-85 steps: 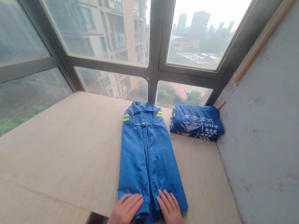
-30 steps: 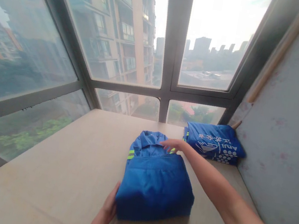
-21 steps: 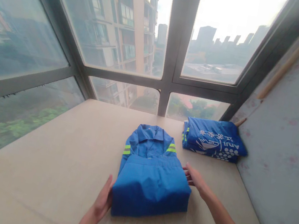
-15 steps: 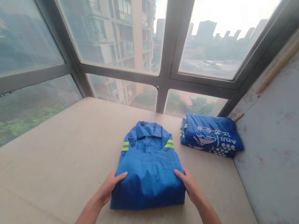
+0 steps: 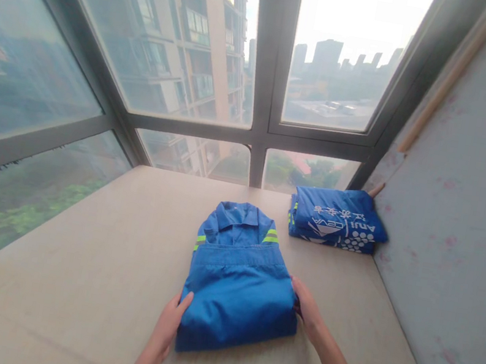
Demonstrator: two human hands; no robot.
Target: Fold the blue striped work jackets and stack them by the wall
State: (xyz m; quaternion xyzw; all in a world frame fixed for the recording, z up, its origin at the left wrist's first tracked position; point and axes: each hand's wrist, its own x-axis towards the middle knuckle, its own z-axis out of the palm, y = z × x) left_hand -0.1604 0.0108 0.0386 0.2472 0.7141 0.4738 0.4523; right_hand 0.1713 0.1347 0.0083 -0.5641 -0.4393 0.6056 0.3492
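Note:
A folded blue garment lies on the pale surface in front of me, its collar at the far end and yellow-green striped bands on both sides. At its near left edge, my left hand grips the side, thumb on top and fingers partly hidden beside the cloth. My right hand is at the right edge, with the fingers partly tucked behind or under the fabric.
Another folded blue stack with white printing lies at the back right, by the papered wall. Framed windows rise behind the pale surface and along its left.
The garment's folded upper layer looks flatter, with its waistband edge further towards the collar. My right thumb has slid off the top to the right edge. The view has shifted slightly.

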